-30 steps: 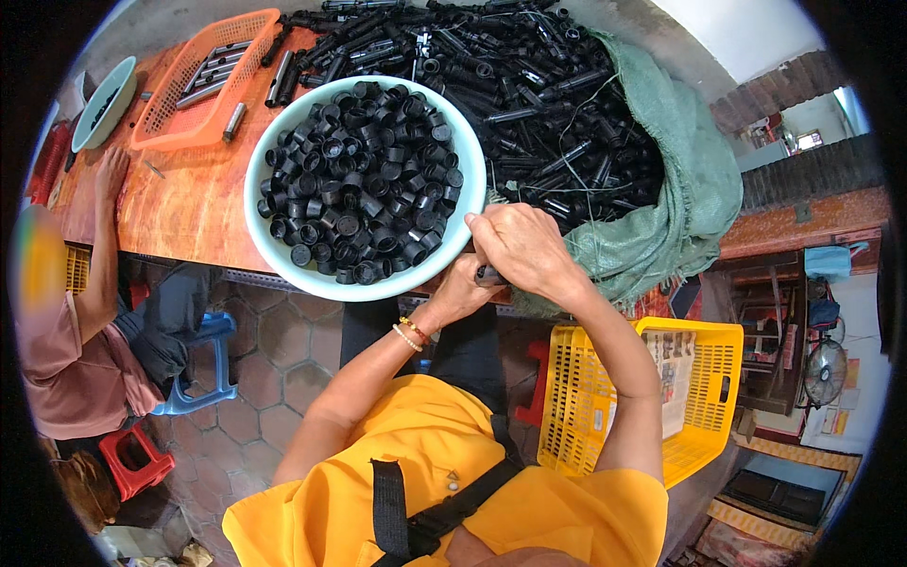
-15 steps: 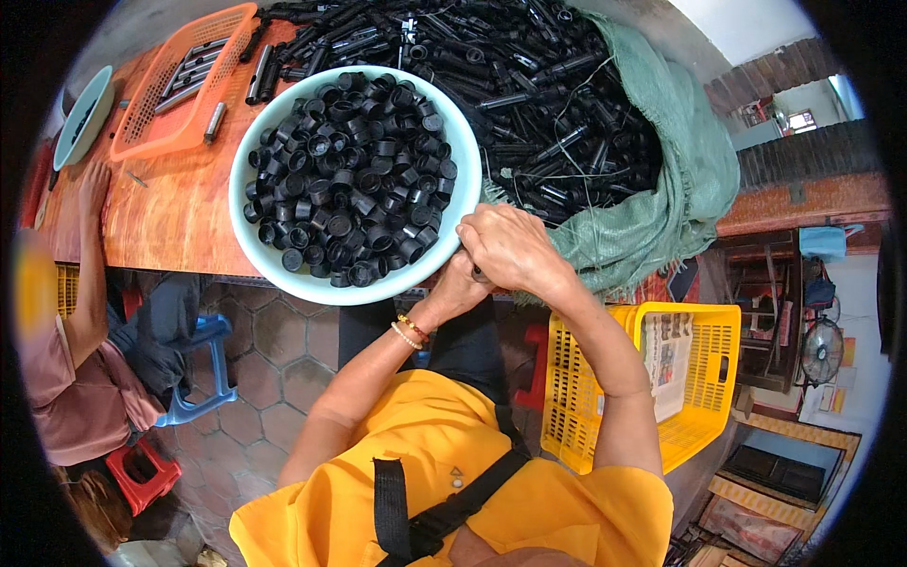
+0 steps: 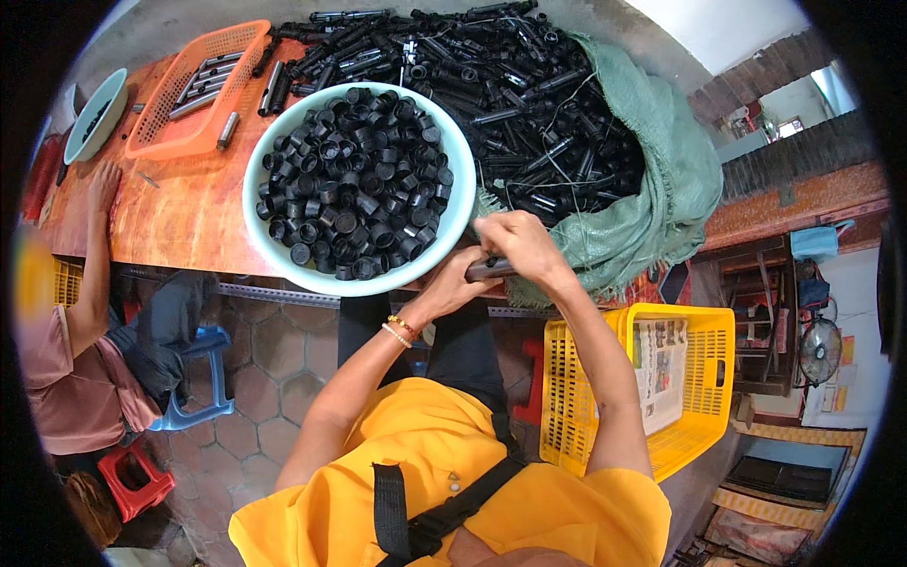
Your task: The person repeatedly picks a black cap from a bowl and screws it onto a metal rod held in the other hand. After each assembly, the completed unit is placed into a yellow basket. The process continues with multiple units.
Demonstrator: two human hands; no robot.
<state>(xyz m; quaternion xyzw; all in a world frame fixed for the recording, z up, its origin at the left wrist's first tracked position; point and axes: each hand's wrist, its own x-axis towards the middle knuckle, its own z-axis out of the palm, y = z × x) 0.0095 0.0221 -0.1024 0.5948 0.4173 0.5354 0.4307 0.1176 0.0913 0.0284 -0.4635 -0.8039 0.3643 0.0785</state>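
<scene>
My left hand point(image 3: 452, 285) is closed around a short dark tube point(image 3: 489, 269), just past the near right rim of a pale turquoise bowl. That bowl point(image 3: 253, 227) is heaped with small black round caps point(image 3: 350, 180). Curled over the bowl's right side, my right hand point(image 3: 521, 248) is just above the tube; whatever its fingers hold is hidden. Behind both hands lies a big pile of black tubular parts point(image 3: 557, 142), spilling from an opened green woven sack point(image 3: 675, 170).
An orange basket point(image 3: 151, 142) with metal tubes stands at the far left, beside another bowl point(image 3: 115, 109). A co-worker's hand point(image 3: 104, 184) rests on the wooden table point(image 3: 189, 227). To my right, a yellow crate point(image 3: 713, 416) holds a printed sheet.
My right hand has lifted and tilted away from my left hand, exposing the dark tube between them. The view has shifted slightly.
</scene>
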